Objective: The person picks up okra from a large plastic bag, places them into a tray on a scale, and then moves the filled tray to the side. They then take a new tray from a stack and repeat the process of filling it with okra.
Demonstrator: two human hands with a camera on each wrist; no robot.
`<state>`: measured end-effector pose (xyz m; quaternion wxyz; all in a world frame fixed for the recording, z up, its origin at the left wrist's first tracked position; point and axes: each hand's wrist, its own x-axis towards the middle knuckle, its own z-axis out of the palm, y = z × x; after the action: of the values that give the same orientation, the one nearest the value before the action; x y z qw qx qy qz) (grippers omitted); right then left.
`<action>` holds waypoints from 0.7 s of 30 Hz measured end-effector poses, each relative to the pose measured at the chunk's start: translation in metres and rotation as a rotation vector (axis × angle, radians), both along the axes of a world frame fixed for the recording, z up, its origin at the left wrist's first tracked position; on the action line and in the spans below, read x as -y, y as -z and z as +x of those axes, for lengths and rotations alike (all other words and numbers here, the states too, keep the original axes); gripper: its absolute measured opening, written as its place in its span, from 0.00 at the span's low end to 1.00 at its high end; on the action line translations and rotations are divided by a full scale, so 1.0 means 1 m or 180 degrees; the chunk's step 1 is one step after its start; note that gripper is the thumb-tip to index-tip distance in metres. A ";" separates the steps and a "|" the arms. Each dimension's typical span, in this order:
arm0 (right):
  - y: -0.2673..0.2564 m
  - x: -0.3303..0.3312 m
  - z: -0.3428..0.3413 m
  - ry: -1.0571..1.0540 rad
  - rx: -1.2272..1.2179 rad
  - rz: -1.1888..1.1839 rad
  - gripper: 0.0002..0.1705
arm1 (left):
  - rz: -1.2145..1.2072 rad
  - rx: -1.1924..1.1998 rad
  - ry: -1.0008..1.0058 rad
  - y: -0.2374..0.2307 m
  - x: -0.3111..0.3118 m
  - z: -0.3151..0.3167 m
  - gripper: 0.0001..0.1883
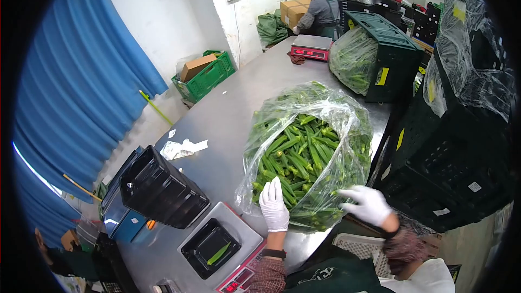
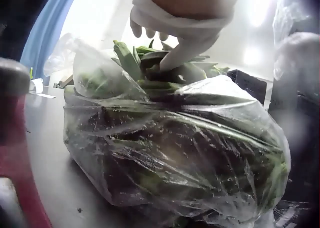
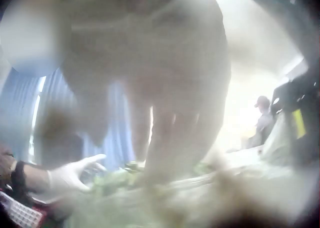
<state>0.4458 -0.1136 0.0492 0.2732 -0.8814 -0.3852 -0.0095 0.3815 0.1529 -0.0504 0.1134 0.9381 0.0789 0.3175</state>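
Note:
A clear plastic bag [image 1: 353, 154] full of green okra [image 1: 304, 154] stands wide open on the metal table. My gloved left hand [image 1: 274, 206] lies at the bag's near left edge, fingers straight and reaching onto the okra; the left wrist view shows this hand [image 2: 187, 38] above the bag [image 2: 175, 153]. Over the bag's near right side is my gloved right hand [image 1: 367, 206], fingers extended toward the okra, and no held thing can be made out. It is large and blurred in the right wrist view. One okra pod [image 1: 218, 253] lies in a black tray [image 1: 190, 255].
The tray sits on a scale [image 1: 249, 239]. Stacked black trays [image 1: 168, 190] and paper scraps [image 1: 184, 149] are at the left. Dark crates [image 1: 445, 157] line the right side. Farther back are another scale [image 1: 311, 49], a tipped crate [image 1: 393, 49] and a person [image 1: 324, 11].

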 end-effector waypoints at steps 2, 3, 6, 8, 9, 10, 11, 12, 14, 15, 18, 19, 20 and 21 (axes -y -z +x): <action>0.026 -0.064 0.007 -0.0133 0.0038 0.0293 0.27 | -0.0004 -0.0034 0.0023 0.010 0.001 0.002 0.39; 0.044 -0.096 0.011 -0.0069 0.0087 0.0373 0.29 | -0.0490 0.0035 -0.0064 0.015 0.002 0.004 0.39; 0.057 -0.162 0.017 0.0067 -0.0285 -0.0299 0.35 | -0.1019 0.0215 -0.0155 0.024 0.000 0.008 0.42; 0.069 -0.171 0.023 0.0138 -0.0388 -0.0102 0.35 | -0.1326 0.0081 -0.0183 0.025 -0.004 0.009 0.44; 0.069 -0.173 0.025 0.0196 -0.0497 0.0053 0.35 | -0.1206 0.0223 -0.0206 0.023 -0.005 0.009 0.45; 0.070 -0.172 0.028 0.0199 -0.0497 0.0058 0.35 | -0.1202 0.0222 -0.0203 0.022 -0.006 0.008 0.45; 0.070 -0.169 0.032 0.0174 -0.0843 0.0171 0.34 | -0.1313 0.0161 -0.0126 0.021 -0.005 0.005 0.44; 0.070 -0.165 0.036 0.0142 -0.1194 0.0278 0.33 | -0.1429 0.0096 -0.0058 0.018 -0.003 0.001 0.44; 0.077 -0.158 0.048 0.0095 -0.1635 0.0544 0.31 | -0.1630 0.0251 -0.0093 0.002 0.001 -0.001 0.41; 0.075 -0.151 0.053 0.0044 -0.2775 0.1208 0.31 | -0.2265 0.0559 -0.0114 -0.013 0.002 -0.002 0.38; 0.069 -0.138 0.049 -0.0028 -0.4403 0.2619 0.30 | -0.5618 0.0981 0.0695 -0.015 -0.023 -0.024 0.31; 0.066 -0.136 0.045 -0.0223 -0.4741 0.2958 0.31 | -0.6474 0.0989 0.0997 -0.024 -0.023 -0.033 0.32; 0.060 -0.135 0.040 -0.0419 -0.4902 0.3094 0.29 | -0.7315 0.0995 0.1340 -0.034 -0.022 -0.040 0.33; 0.053 -0.134 0.034 -0.0462 -0.4948 0.3089 0.29 | -0.7595 0.0996 0.1636 -0.031 -0.022 -0.044 0.33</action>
<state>0.4796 0.0206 -0.0034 0.7952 -0.4021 -0.1012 0.4424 0.3373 0.1744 -0.0196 0.9673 0.1870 0.1183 0.1241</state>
